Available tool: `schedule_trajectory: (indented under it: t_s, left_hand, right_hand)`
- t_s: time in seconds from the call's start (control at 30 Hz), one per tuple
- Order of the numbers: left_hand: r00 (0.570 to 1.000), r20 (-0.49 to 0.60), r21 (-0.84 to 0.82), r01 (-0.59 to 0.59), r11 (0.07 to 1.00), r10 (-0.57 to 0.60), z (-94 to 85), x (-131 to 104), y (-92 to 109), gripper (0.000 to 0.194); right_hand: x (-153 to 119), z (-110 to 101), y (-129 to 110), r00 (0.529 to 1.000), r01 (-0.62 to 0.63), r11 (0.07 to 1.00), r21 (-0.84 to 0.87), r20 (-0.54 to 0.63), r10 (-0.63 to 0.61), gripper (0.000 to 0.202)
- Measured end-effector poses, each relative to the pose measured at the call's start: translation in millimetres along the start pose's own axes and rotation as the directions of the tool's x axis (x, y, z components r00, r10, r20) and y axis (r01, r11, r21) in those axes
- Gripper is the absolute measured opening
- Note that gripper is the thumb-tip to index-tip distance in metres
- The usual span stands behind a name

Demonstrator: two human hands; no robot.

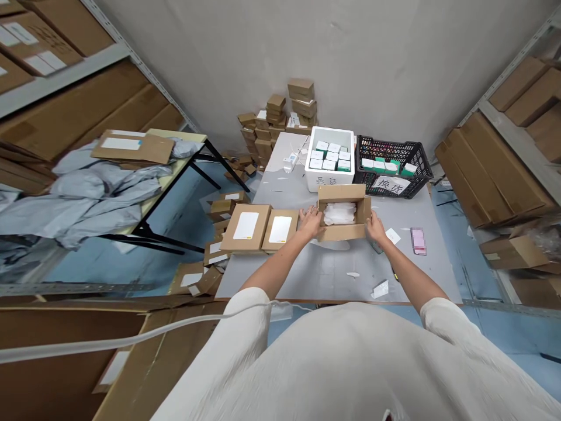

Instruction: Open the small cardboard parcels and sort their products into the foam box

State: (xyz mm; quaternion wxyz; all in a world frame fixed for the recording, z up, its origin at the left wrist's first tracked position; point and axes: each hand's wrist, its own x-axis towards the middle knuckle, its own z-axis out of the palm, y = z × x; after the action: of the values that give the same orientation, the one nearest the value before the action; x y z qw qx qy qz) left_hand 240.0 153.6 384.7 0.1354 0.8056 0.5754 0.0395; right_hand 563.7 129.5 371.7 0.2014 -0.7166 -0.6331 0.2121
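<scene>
An open cardboard box (341, 233) stands on the grey table (315, 275), its flaps spread and white wrapped packing inside. My left hand (310, 223) rests against the box's left side, fingers apart. On the right, my right hand (376, 227) is at the box's right edge with its fingers closed; a small dark grey object (376, 247) shows just beneath that hand. Two closed cardboard boxes with white labels, a larger one (239, 237) and a smaller one (270, 238), lie left of my left hand.
Behind the open box stand a white foam bin (312, 180) and a black crate (425, 169), both holding small white-green boxes. Pink cards (418, 241) and paper scraps lie at right. Stacked cartons (263, 146) stand beyond the table; a white cable crosses my left sleeve.
</scene>
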Motion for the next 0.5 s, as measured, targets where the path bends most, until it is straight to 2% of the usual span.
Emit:
schedule_trajectory:
  t_s: [0.17, 0.3, 0.5]
  left_hand:
    - [1.000, 0.018, -0.012, 0.025, 1.000, -0.025, -3.4, 29.6, -13.2, 0.051]
    - [0.999, 0.032, -0.031, 0.041, 0.999, -0.040, -3.6, 47.4, -17.9, 0.057]
    - [1.000, 0.031, -0.044, 0.005, 0.999, -0.003, 4.0, 47.9, -5.8, 0.059]
  right_hand:
    - [24.5, 12.8, -3.7, 0.997, -0.012, 0.992, 0.122, 0.071, 0.003, 0.064]
    - [42.0, 22.7, -11.2, 0.997, 0.009, 0.977, 0.215, 0.068, -0.024, 0.069]
    - [47.6, 15.7, -18.1, 0.992, 0.067, 0.967, 0.247, 0.090, -0.092, 0.064]
